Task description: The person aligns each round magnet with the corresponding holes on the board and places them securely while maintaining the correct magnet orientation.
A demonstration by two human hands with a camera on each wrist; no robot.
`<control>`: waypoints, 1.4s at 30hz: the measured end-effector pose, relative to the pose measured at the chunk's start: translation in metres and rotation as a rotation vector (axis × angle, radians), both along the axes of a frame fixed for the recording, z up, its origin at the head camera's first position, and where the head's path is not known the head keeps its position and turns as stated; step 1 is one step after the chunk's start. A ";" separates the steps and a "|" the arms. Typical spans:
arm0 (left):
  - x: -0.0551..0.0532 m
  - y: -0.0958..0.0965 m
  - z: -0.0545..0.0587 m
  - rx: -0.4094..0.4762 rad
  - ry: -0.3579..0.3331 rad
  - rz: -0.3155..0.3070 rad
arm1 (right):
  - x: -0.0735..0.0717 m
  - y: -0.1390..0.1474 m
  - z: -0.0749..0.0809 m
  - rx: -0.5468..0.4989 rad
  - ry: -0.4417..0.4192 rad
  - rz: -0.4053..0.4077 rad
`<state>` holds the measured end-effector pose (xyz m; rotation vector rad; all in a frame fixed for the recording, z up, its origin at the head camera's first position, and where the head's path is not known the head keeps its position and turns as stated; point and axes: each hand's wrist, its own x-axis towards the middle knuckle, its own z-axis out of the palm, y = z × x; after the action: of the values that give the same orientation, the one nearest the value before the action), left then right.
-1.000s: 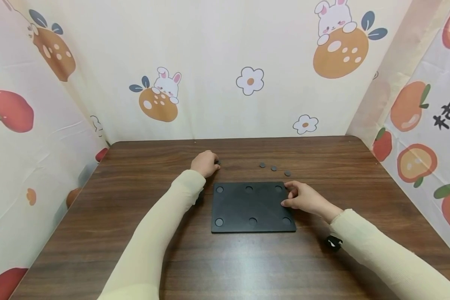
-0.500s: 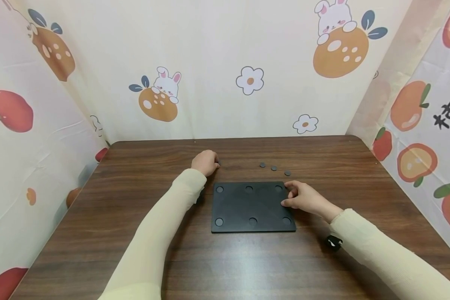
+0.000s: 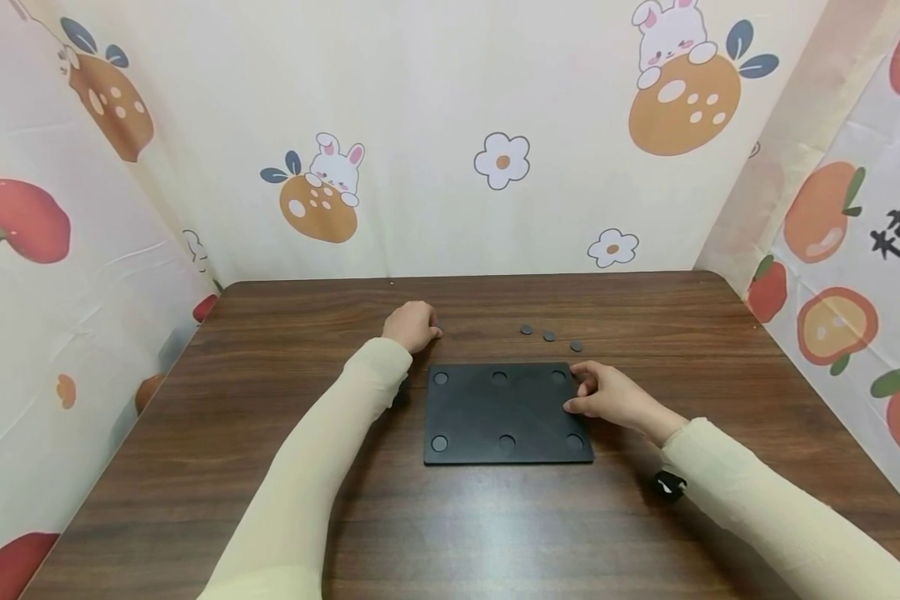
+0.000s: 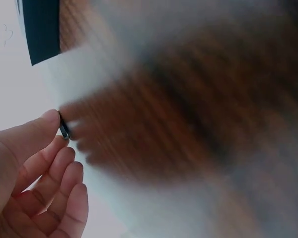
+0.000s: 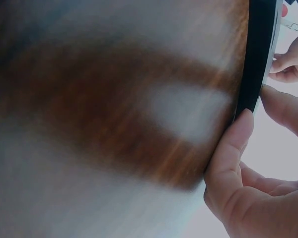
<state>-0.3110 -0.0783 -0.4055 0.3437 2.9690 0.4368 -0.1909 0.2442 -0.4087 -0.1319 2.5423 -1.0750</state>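
My left hand point(image 3: 412, 326) is over the far part of the table, beyond the board's left corner. In the left wrist view, its thumb and index finger pinch a small black disc point(image 4: 64, 129) seen edge-on. A flat black rectangular board point(image 3: 506, 414) lies in front of me, with several shallow round recesses along its far and near edges. My right hand point(image 3: 611, 398) holds the board at its right edge, thumb and index finger at the rim in the right wrist view. Behind the board lie three loose dark discs, a left one point(image 3: 527, 330), a middle one point(image 3: 549, 336) and a right one point(image 3: 576, 346).
Everything stands on a brown wood-grain table point(image 3: 285, 350). A printed curtain point(image 3: 420, 167) with rabbits and fruit hangs along its far edge, and more printed cloth point(image 3: 832, 275) borders both sides.
Both hands stay nearly where they were, the left one at the disc and the right one on the board. The board and the three loose discs lie unmoved.
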 end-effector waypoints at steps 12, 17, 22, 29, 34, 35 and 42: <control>0.005 0.000 -0.001 0.026 0.017 -0.046 | 0.000 -0.001 0.001 -0.005 -0.009 0.000; 0.008 0.003 0.001 0.038 0.023 -0.068 | 0.000 -0.001 0.001 -0.004 -0.013 -0.001; 0.013 0.006 0.003 0.041 0.022 -0.094 | 0.001 -0.001 0.001 -0.004 -0.013 -0.004; 0.022 0.013 0.009 0.066 0.015 -0.141 | 0.001 -0.001 0.001 -0.004 -0.014 -0.003; 0.028 0.019 0.012 0.048 0.029 -0.189 | 0.001 -0.001 0.001 -0.004 -0.009 -0.003; 0.029 0.020 0.012 0.044 0.033 -0.197 | 0.001 -0.001 0.001 -0.002 -0.012 -0.006; 0.038 0.031 0.017 0.069 0.058 -0.265 | 0.001 -0.001 0.000 0.001 -0.010 0.000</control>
<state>-0.2729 -0.0473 -0.3881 0.7577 2.9092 0.5051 -0.1903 0.2436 -0.4083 -0.1256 2.5344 -1.0716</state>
